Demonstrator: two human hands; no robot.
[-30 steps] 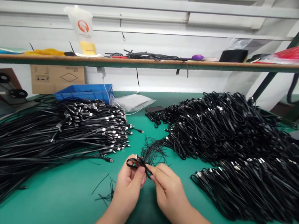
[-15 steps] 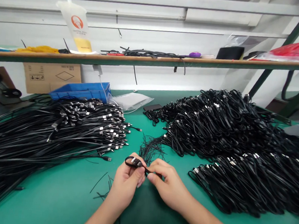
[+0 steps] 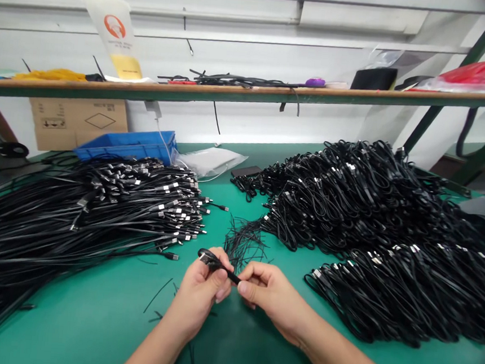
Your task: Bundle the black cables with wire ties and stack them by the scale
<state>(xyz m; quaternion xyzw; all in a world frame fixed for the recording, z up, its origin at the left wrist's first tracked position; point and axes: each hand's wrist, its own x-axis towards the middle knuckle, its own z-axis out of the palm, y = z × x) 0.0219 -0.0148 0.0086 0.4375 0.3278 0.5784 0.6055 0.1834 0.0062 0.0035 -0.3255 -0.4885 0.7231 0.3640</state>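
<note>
A folded black USB cable (image 3: 223, 269) is held between my two hands above the green table. My left hand (image 3: 201, 291) is closed around it, thumb on top, with a loop and a metal plug sticking out past the fingers. At the cable's right end, the thumb and forefinger of my right hand (image 3: 272, 298) pinch it; the other fingers curl underneath. Whether a tie is also between the right fingertips is hidden. Just behind my hands lies a heap of thin black ties (image 3: 245, 244).
Straight USB cables (image 3: 151, 208) are piled on the left, bundled ones (image 3: 343, 196) on the right, with a row of bundles (image 3: 398, 292) in front. Behind stand a blue bin (image 3: 131, 145) and a plastic bag (image 3: 212, 161). A shelf (image 3: 250, 96) spans the back.
The cable's loop in my left hand has tilted, and its right part now shows straighter between the hands. My right fingers have shifted slightly along it. The view has moved a little.
</note>
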